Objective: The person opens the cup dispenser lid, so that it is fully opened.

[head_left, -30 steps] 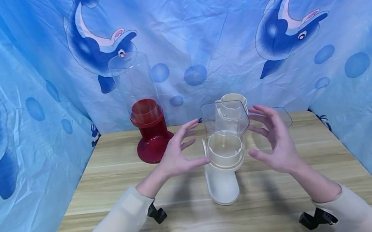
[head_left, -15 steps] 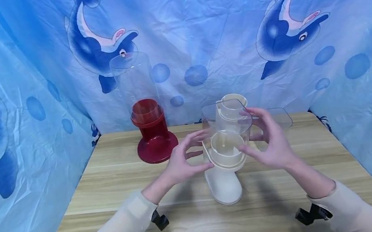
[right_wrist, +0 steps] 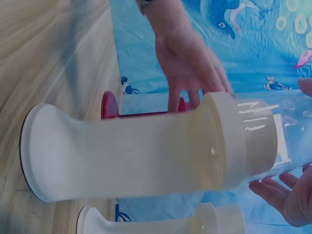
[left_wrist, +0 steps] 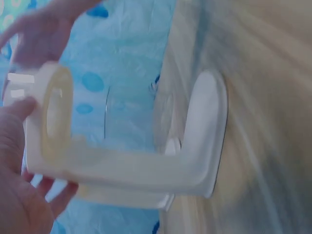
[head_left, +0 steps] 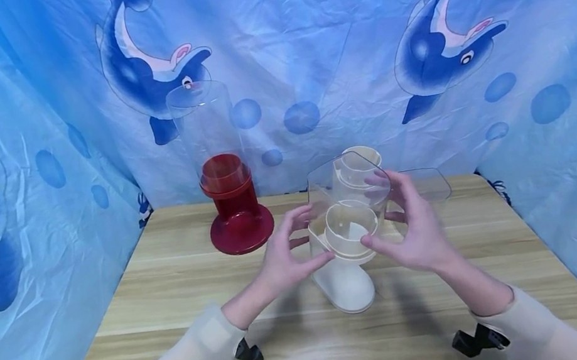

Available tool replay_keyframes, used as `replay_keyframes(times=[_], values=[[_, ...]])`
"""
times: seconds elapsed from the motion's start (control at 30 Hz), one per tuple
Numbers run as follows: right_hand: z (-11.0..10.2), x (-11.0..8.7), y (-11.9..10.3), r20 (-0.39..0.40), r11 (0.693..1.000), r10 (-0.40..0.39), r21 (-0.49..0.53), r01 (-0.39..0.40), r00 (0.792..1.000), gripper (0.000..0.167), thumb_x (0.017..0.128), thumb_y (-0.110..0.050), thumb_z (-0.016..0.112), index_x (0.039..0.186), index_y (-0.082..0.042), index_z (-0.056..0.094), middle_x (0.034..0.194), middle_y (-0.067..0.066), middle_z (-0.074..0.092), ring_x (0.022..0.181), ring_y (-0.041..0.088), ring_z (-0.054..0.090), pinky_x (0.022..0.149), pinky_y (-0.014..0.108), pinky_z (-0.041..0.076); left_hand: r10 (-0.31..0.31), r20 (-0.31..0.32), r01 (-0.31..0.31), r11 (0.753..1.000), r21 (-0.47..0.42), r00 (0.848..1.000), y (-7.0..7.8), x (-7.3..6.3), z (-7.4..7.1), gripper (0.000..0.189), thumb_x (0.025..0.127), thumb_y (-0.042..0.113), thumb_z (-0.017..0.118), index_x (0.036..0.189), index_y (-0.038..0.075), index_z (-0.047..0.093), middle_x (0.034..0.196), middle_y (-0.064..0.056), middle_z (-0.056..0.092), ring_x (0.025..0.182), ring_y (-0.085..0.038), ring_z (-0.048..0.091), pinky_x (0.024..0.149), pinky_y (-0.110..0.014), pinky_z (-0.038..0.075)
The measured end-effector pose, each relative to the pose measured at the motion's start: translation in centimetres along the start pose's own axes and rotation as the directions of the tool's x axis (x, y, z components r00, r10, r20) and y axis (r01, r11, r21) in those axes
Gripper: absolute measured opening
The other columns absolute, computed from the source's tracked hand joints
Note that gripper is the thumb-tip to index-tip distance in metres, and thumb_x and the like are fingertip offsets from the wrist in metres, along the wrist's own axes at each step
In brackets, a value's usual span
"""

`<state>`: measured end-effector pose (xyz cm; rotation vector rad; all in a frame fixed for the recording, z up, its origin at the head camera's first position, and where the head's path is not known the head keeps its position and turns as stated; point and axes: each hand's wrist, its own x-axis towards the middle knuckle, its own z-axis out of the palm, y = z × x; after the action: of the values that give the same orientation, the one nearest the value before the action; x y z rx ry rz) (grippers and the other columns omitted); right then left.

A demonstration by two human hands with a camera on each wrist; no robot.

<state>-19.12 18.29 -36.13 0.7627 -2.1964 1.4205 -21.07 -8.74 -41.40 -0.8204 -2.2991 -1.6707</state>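
Note:
A white stand (head_left: pixel 348 288) with a round foot and a ring-shaped collar rises from the table in front of me. A clear container (head_left: pixel 319 191), open at the top, sits over the cream cup (head_left: pixel 353 230) on the collar. My left hand (head_left: pixel 288 251) grips the collar from the left, thumb on its front and fingers round behind. From the right, my right hand (head_left: pixel 416 223) holds the container low down, thumb in front and fingers behind the clear wall. In the right wrist view the container (right_wrist: pixel 292 112) extends beyond the collar of the stand (right_wrist: pixel 136 156).
A red stand (head_left: pixel 242 229) bearing a tall clear cylinder (head_left: pixel 205 124) is at the back left. Directly behind the worked-on stand is a second white stand (head_left: pixel 362 158), with another clear container (head_left: pixel 429 183) beside it. Dolphin-printed curtains surround the wooden table (head_left: pixel 306 355).
Both hands have closed in, the right moving leftward onto the clear container and the left onto the collar. Stand and container have turned slightly, the foot now slanting toward the lower right.

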Motion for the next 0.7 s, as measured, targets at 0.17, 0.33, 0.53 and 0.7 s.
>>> replay_keyframes(times=[0.17, 0.33, 0.53, 0.7], values=[[-0.3, 0.0, 0.0, 0.016, 0.999, -0.037, 0.016, 0.037, 0.999, 0.099, 0.074, -0.002, 0.085, 0.160, -0.011, 0.037, 0.157, 0.019, 0.054, 0.132, 0.029, 0.064, 0.091, 0.024, 0.063, 0.025, -0.027, -0.023, 0.998, 0.052, 0.999, 0.5, -0.7, 0.2, 0.086, 0.080, 0.016, 0.095, 0.151, 0.015, 0.048, 0.146, -0.007, 0.062, 0.130, -0.028, 0.065, 0.096, -0.045, 0.065], [-0.1, -0.6, -0.3, -0.038, 0.998, -0.032, -0.063, 0.030, 0.999, 0.095, 0.075, -0.007, 0.085, 0.159, -0.010, 0.040, 0.150, 0.022, 0.055, 0.120, 0.035, 0.064, 0.090, 0.020, 0.061, 0.011, 0.028, -0.011, 1.000, -0.008, 1.000, -0.2, -0.4, -0.4, 0.086, 0.082, 0.011, 0.093, 0.155, 0.013, 0.047, 0.152, -0.008, 0.060, 0.136, -0.031, 0.063, 0.097, -0.047, 0.065], [0.4, -0.7, -0.2, 0.024, 0.994, -0.030, -0.104, 0.032, 0.999, 0.086, 0.086, -0.005, 0.079, 0.160, -0.008, 0.035, 0.146, 0.018, 0.061, 0.119, 0.033, 0.068, 0.089, 0.028, 0.062, 0.007, -0.009, -0.006, 1.000, 0.031, 1.000, -0.1, -1.1, 0.3, 0.077, 0.084, 0.013, 0.091, 0.150, 0.014, 0.051, 0.143, -0.012, 0.065, 0.125, -0.032, 0.069, 0.089, -0.040, 0.068], [0.5, -0.7, 0.2, 0.025, 0.999, -0.048, -0.008, 0.048, 0.999, 0.074, 0.090, 0.004, 0.066, 0.158, 0.000, 0.036, 0.150, 0.023, 0.058, 0.127, 0.033, 0.066, 0.093, 0.023, 0.058, 0.034, -0.056, -0.028, 0.995, 0.098, 0.998, 0.2, -2.0, 0.9, 0.081, 0.083, 0.018, 0.092, 0.150, 0.008, 0.048, 0.139, -0.012, 0.063, 0.117, -0.031, 0.069, 0.086, -0.038, 0.068]])
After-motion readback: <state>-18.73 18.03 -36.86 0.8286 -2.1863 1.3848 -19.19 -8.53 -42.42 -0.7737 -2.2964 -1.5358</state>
